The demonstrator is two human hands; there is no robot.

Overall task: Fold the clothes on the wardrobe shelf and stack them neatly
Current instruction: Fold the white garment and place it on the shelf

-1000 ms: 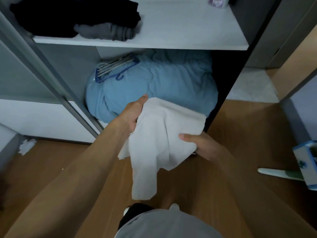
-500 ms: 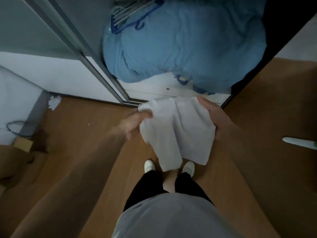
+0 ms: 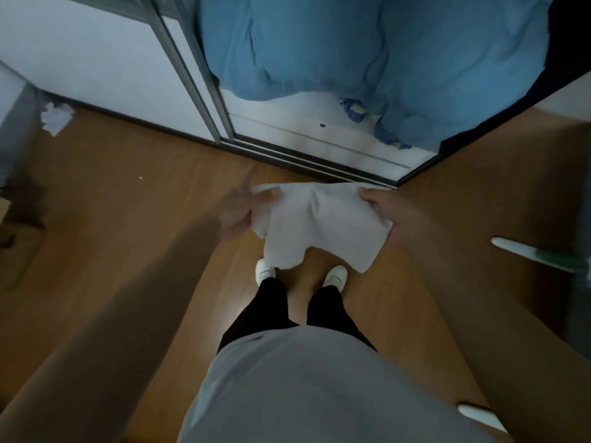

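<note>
A white garment point(image 3: 323, 225) hangs in the air over the wooden floor, stretched between both hands in front of the open wardrobe. My left hand point(image 3: 243, 209) pinches its upper left corner, index finger pointing away. At the upper right edge, my right hand point(image 3: 388, 215) grips the cloth. The lower part of the garment droops toward my white shoes. The wardrobe shelf with the other clothes is out of view.
A big blue duvet point(image 3: 367, 49) fills the wardrobe bottom, above a white drawer front point(image 3: 313, 135). The sliding door frame point(image 3: 188, 71) stands at left. Crumpled paper point(image 3: 54, 118) lies at the far left, a cardboard box point(image 3: 12, 225) at the left edge, a white-and-green handle point(image 3: 537, 252) at right.
My view has tipped down from the shelves to the floor. Both hands have lowered the white garment and spread it wider, moving to its upper corners.
</note>
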